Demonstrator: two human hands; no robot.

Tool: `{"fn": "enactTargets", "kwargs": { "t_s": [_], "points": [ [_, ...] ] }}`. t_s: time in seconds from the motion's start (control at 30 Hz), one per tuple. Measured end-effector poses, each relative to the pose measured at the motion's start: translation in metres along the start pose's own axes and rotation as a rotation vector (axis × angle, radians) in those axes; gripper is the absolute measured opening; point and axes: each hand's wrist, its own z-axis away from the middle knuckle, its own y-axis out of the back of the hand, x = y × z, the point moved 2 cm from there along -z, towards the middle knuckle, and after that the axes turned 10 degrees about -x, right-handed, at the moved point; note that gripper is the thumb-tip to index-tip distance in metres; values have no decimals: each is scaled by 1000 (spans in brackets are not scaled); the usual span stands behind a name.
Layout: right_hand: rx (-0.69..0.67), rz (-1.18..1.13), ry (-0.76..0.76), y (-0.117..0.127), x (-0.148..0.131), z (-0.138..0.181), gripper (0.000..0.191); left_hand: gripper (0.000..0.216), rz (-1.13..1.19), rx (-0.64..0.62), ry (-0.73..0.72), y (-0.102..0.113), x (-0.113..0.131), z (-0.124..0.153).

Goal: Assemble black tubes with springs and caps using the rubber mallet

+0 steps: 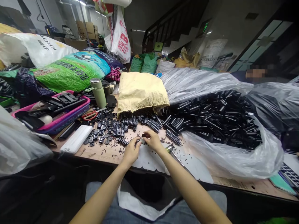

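Observation:
My left hand (132,151) and my right hand (153,140) meet fingertip to fingertip just above the near part of the table. The right fingers pinch a small dark piece (146,135). Closed too are the left fingers, around something too small to make out. Beyond the hands lie rows of black-and-white ridged rollers (118,129), with another roller (173,137) to the right. Tiny black rings (112,145) are scattered about both hands. A tool with a green handle and a metal shaft (177,158) rests beside my right wrist.
A large plastic bag (233,165) spills black tubes (217,118) at the right. Behind the rollers sits a yellow sack (142,90). To the left are a white power bank (76,139), red-handled scissors (90,115), a green flask (98,95) and a pink basket (80,107). A person (255,73) is at far right.

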Motion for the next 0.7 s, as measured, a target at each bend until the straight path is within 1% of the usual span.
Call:
{"fn": "enactTargets", "kwargs": {
  "t_s": [0.17,0.33,0.43,0.57,0.63,0.7],
  "points": [
    [7,-108,18,8,-12,20,18,39,-127,-66,-5,-8,5,0],
    [52,-163,7,17,-15,31,15,38,-149,-95,-32,-14,15,4],
    [75,-157,26,25,-17,39,15,36,-134,-96,-61,-19,18,5],
    [97,-100,93,35,-26,52,17,34,-113,-68,-123,-28,23,5],
    [138,-82,85,41,-29,56,17,33,-102,-64,-164,-33,28,4],
    [190,-89,42,46,-27,59,15,33,-99,-66,-195,-38,32,3]
  ]
}}
